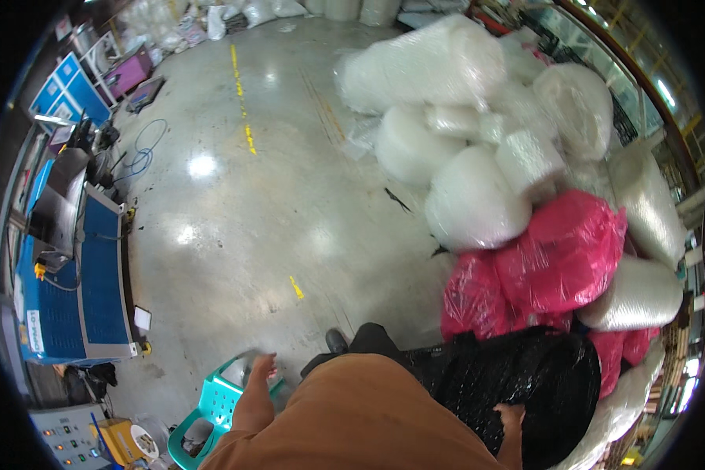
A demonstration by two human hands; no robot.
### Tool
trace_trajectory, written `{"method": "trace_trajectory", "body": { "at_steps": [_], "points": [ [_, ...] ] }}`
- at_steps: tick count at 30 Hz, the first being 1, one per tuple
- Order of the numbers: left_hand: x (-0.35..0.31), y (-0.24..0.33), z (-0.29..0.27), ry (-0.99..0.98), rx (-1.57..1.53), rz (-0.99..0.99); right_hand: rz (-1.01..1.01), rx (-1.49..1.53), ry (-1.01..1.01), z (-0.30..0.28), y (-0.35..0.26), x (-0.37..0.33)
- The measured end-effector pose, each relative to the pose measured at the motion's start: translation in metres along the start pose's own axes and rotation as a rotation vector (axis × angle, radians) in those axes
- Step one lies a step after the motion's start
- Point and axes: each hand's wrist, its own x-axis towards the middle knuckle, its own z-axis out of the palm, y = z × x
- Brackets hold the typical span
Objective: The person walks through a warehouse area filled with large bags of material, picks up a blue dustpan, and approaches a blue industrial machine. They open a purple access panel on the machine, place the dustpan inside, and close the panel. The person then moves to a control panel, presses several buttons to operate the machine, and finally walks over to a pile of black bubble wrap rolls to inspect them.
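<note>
My left hand [263, 366] hangs low beside the teal plastic chair [218, 401], its fingers curled in. A blurred, greyish see-through patch shows around these fingers; I cannot make out what it is. On the other side, my right hand [511, 412] is over a large black plastic-wrapped roll [552, 376], its fingers partly spread and nothing visible in them. Whether it touches the black wrap is not plain. My brown shirt covers the lower middle, and one dark shoe [336, 341] shows on the floor.
Bubble-wrap rolls [478, 196] and pink plastic bundles [560, 254] pile up at the right. A blue machine cabinet [94, 274] stands left, near a control panel [69, 439] and a yellow box [121, 440]. A blue hose [141, 157] lies on the grey floor [211, 258].
</note>
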Motion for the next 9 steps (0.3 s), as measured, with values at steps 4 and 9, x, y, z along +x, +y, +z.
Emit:
{"method": "trace_trajectory", "body": {
  "at_steps": [4, 9],
  "points": [
    [0.008, 0.141, 0.028, -0.042, 0.015, 0.277, 0.08, 0.068, 0.063, 0.068, -0.063, -0.022],
    [-0.007, 0.327, 0.019, -0.234, -0.057, 0.485, -0.099, 0.127, -0.076, 0.087, -0.219, -0.061]
  ]
}}
